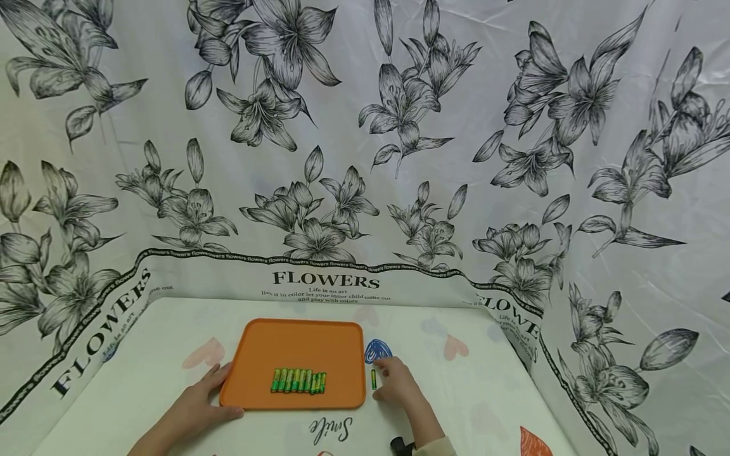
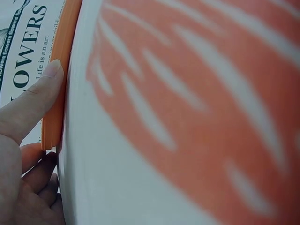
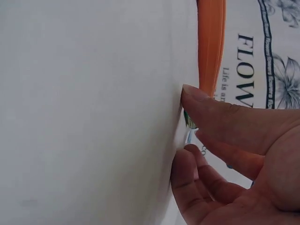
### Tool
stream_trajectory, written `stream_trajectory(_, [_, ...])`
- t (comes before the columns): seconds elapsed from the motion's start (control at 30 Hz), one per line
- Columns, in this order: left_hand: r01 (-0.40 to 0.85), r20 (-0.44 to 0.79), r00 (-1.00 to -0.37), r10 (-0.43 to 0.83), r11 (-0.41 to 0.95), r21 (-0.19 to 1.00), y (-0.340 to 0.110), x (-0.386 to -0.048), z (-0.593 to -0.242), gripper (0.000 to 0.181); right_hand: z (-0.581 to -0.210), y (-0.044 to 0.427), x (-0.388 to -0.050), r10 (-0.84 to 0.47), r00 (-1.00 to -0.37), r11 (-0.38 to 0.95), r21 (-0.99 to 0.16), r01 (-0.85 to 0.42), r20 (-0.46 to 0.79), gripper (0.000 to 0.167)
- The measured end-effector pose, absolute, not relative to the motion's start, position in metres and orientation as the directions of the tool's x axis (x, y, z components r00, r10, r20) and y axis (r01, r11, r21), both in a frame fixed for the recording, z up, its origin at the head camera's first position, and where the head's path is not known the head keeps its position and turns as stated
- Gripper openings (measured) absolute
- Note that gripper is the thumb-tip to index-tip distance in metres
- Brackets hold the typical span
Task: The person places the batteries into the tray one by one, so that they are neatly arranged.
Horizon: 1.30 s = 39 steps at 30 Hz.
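Observation:
An orange tray (image 1: pixel 296 342) lies on the table, with a row of several green-and-yellow batteries (image 1: pixel 292 380) near its front edge; those at the row's right end look smaller. My left hand (image 1: pixel 196 402) grips the tray's front left corner, thumb along the front side and fingers round the left side. Just right of the tray is a single small battery (image 1: pixel 374 379) on the tablecloth. My right hand (image 1: pixel 396 383) is around it, fingertips beyond its far end and thumb by its near end. The right wrist view shows the battery (image 3: pixel 190 121) partly hidden behind the thumb.
A white cloth with printed hearts covers the table (image 1: pixel 445 386). Behind and at the sides hangs a flower-printed curtain (image 1: pixel 342 139). A black object (image 1: pixel 402 446) shows by my right wrist at the bottom edge.

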<state>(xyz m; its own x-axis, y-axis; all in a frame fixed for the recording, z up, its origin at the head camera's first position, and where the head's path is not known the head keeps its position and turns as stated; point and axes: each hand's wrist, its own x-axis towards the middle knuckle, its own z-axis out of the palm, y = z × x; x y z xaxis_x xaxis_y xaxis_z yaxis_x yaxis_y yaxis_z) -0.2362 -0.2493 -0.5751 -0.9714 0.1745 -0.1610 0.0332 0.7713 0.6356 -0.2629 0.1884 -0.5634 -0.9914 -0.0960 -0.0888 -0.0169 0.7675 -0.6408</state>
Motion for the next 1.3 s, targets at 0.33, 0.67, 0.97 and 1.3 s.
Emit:
stream_trajectory(0.33, [0.005,-0.191,-0.969,0.159,0.781,0.625,-0.246,-0.239,-0.573,0.117,-0.566,0.189,-0.261,-0.108,-0.991,0.716,-0.698,-0.019,-0.084,0.046])
stream_trajectory(0.67, [0.018,-0.179,-0.97,0.166,0.778,0.628,-0.247,-0.239,-0.573,0.116,-0.555,0.185,-0.258,-0.121,-0.992,0.532,-0.846,-0.028,-0.043,0.048])
stream_trajectory(0.97, [0.018,-0.177,-0.97,0.165,0.778,0.628,-0.249,-0.238,-0.574,0.116,-0.542,0.148,-0.257,-0.146,-0.989,0.475,-0.879,-0.035,-0.039,0.049])
stream_trajectory(1.3, [0.009,-0.192,-0.968,0.164,0.782,0.624,-0.248,-0.239,-0.575,0.117,-0.554,0.111,-0.254,-0.195,-0.98,0.539,-0.838,-0.087,-0.024,0.047])
